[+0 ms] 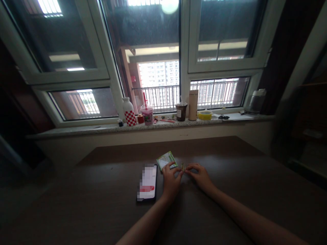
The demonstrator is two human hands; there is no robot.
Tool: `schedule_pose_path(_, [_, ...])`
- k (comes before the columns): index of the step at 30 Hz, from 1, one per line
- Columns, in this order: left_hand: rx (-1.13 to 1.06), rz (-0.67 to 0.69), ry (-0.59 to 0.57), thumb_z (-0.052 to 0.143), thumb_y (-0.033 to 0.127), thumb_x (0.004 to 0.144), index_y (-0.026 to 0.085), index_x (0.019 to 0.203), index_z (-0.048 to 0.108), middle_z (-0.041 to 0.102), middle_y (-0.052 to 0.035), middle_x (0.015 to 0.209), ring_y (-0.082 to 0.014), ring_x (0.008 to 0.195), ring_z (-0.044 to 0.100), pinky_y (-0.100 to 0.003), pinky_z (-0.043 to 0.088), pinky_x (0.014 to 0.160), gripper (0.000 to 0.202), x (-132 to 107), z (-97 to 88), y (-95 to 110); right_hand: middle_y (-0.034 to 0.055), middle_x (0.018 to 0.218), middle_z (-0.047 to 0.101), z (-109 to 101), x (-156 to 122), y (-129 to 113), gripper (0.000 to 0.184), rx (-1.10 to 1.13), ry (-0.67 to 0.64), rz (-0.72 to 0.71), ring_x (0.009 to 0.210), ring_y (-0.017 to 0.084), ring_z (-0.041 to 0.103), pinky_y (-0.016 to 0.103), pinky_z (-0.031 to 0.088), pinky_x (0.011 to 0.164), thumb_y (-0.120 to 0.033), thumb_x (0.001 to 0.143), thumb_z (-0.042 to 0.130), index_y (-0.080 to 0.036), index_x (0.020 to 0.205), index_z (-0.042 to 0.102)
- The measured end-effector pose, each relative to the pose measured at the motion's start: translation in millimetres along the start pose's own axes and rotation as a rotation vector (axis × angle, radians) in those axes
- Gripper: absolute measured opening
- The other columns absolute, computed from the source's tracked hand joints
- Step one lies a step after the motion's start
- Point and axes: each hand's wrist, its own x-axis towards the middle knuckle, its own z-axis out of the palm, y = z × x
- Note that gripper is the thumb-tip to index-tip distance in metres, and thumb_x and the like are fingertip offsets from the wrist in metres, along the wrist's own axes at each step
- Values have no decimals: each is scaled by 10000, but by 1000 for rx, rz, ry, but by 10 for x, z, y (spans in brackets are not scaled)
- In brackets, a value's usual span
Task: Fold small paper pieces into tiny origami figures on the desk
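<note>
A: Grip first. Quick.
B: Left hand (171, 178): thumb and forefinger nearly closed, pinching the near left edge of a small, thin, yellowish, partly see-through piece (183, 166). Right hand (201, 176): same pinch, near right edge.
A: So the piece is where?
B: Right between the two sets of fingertips, its top poking up past them. Too small to say what it is.
A: Other fingers?
B: Left ones reach over the near edge of a flat, square, green-and-white packet (166, 160), just left of the pinch and slightly beyond. Touching or only above it, can't tell. Right ones curl loosely.
A: Anything else near?
B: Black-edged rectangular phone (154, 185), white screen lit, partly blurred out, left of the left hand. Dark brown smooth table (219, 153) under it all.
A: Farther?
B: Well beyond the grip, speckled grey stone windowsill (107, 128), with a white bottle, red-and-white checked below (129, 112).
</note>
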Motion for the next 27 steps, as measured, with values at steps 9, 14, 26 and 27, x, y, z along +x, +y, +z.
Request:
schedule_pose_path(9, [-1, -21, 22, 673, 264, 778, 224, 811, 732, 568, -71, 1177, -269, 1188, 469, -466, 347, 1061, 79, 5, 15, -8, 77, 875, 709, 20, -12, -16, 350, 64, -12, 27, 921, 251, 633, 402, 462, 906, -468, 724, 720, -194, 941, 737])
schedule_pose_path(14, [-38, -39, 16, 697, 294, 772, 222, 834, 723, 562, -78, 1194, -274, 1202, 456, -472, 337, 1067, 98, 9, 0, -4, 82, 880, 693, 6, -14, -48, 307, 32, -38, -16, 972, 260, 600, 401, 453, 917, -483, 725, 720, -216, 870, 763])
schedule_pose_path(26, [-92, -52, 25, 704, 254, 764, 231, 764, 720, 561, -64, 1194, -279, 1209, 449, -470, 325, 1068, 28, 8, -20, 10, 63, 860, 673, -11, -5, -54, 295, -7, -100, -8, 918, 239, 594, 369, 442, 880, -487, 773, 664, -206, 829, 736])
schedule_pose_path(27, [-98, -58, 27, 712, 277, 760, 232, 780, 722, 559, -66, 1194, -281, 1213, 448, -469, 324, 1071, 51, 9, -19, 10, 63, 858, 673, -14, -5, -55, 298, -6, -99, -7, 920, 240, 592, 369, 440, 882, -490, 772, 665, -204, 820, 735])
